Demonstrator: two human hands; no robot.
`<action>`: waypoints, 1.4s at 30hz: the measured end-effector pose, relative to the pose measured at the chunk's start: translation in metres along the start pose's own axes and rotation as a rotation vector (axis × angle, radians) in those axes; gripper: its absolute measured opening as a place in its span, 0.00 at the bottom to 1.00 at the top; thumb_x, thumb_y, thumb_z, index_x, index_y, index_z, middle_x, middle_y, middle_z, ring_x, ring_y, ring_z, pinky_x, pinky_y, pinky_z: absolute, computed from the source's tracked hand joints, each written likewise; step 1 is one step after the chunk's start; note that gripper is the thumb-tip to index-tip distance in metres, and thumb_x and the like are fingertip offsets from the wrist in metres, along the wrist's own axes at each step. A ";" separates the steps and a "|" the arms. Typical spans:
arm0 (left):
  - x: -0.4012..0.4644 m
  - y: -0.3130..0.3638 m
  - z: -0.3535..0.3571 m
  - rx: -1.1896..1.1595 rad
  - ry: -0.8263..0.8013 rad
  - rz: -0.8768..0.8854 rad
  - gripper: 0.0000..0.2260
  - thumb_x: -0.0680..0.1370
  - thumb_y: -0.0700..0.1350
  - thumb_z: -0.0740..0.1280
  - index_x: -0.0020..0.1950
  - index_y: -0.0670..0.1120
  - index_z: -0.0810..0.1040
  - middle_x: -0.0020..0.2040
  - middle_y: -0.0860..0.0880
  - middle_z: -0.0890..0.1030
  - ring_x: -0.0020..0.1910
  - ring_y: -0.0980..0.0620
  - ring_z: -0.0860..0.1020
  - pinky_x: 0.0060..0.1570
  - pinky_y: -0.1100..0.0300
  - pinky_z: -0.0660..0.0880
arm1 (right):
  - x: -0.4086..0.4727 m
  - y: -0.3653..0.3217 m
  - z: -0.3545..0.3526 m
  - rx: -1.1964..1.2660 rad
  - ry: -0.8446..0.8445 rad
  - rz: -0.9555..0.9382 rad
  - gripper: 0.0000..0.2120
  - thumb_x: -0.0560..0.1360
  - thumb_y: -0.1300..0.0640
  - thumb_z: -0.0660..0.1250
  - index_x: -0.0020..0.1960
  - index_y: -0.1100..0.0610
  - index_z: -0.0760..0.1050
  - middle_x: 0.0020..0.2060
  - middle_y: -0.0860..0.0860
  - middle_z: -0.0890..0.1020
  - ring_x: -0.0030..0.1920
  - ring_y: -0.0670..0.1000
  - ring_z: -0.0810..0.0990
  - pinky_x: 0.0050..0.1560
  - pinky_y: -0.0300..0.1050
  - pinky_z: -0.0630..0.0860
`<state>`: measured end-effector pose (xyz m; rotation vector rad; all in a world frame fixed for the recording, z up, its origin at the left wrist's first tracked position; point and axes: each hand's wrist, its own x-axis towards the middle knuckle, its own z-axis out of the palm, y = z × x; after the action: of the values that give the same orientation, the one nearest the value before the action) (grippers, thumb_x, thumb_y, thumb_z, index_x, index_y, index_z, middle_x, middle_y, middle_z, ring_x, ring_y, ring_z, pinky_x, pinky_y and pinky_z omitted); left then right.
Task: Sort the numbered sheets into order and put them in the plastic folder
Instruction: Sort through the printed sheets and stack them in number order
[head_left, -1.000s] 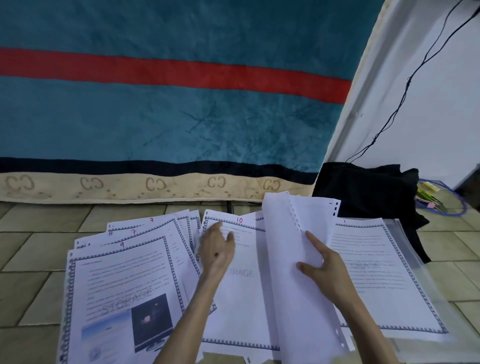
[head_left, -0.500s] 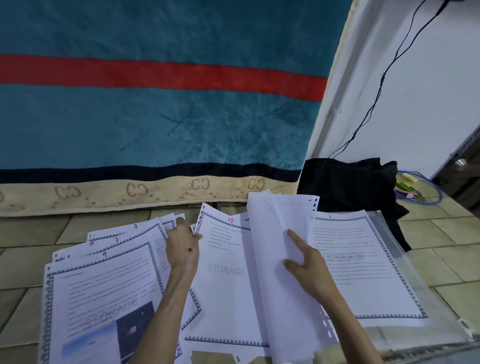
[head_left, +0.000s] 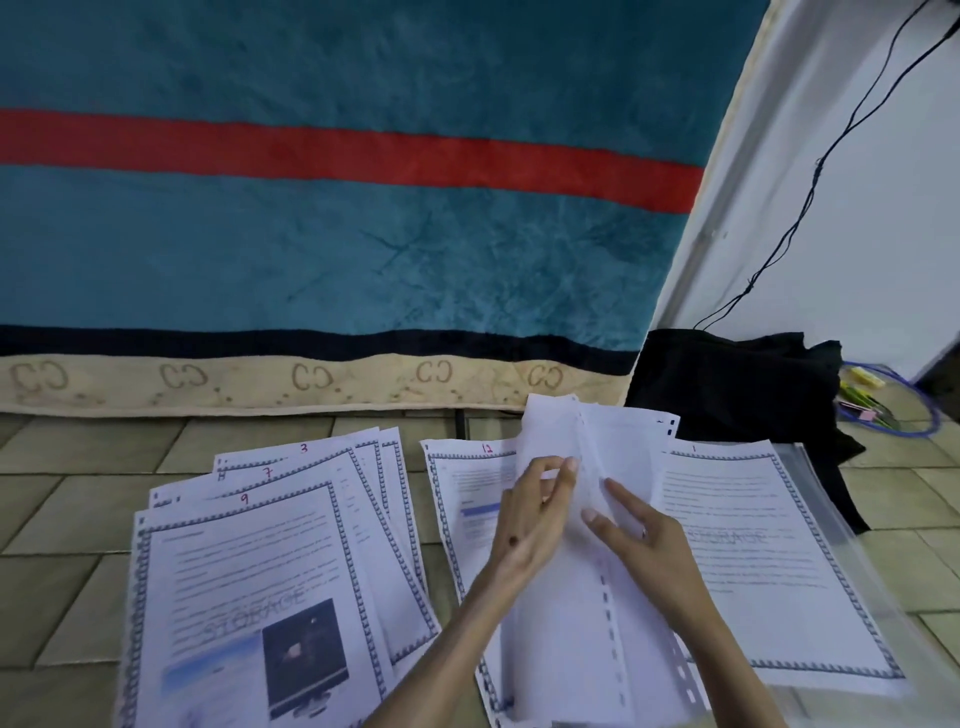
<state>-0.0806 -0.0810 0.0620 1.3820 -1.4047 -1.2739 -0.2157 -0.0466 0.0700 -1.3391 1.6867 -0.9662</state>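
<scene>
Kneeling over the spread, the person works at the folder (head_left: 587, 571), its sleeves raised between sheet 12 (head_left: 457, 499) and sheet 1 (head_left: 737, 545). The left hand (head_left: 530, 519) pinches a sleeve edge; the right hand (head_left: 639, 535) presses flat-fingered. Sleeves look thin, slick and floppy: best taken at the edge. Sheets 9 (head_left: 234, 571), 7 and 3 fan left, others buried.
</scene>
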 end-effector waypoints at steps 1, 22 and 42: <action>-0.002 -0.001 0.003 -0.064 0.000 -0.005 0.17 0.78 0.60 0.56 0.60 0.53 0.73 0.57 0.53 0.80 0.56 0.59 0.76 0.49 0.69 0.69 | 0.000 0.000 0.000 -0.018 -0.002 0.004 0.31 0.68 0.52 0.75 0.69 0.52 0.70 0.61 0.44 0.74 0.63 0.41 0.69 0.62 0.37 0.64; -0.053 -0.091 -0.235 0.505 1.010 -0.387 0.16 0.75 0.42 0.67 0.62 0.42 0.75 0.62 0.38 0.75 0.59 0.37 0.73 0.58 0.46 0.70 | -0.007 -0.003 0.111 -0.747 -0.511 -0.252 0.56 0.53 0.18 0.26 0.70 0.40 0.65 0.73 0.43 0.64 0.73 0.49 0.61 0.70 0.48 0.62; -0.072 -0.074 -0.223 -0.312 0.491 -0.094 0.09 0.78 0.34 0.63 0.55 0.39 0.79 0.41 0.51 0.82 0.35 0.64 0.80 0.37 0.75 0.74 | -0.004 -0.085 0.243 0.201 -0.465 -0.221 0.31 0.79 0.63 0.59 0.70 0.35 0.52 0.31 0.47 0.79 0.37 0.48 0.81 0.46 0.49 0.81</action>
<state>0.1598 -0.0330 0.0429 1.4279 -0.7821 -1.0598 0.0379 -0.0806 0.0440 -1.4946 1.0833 -0.8380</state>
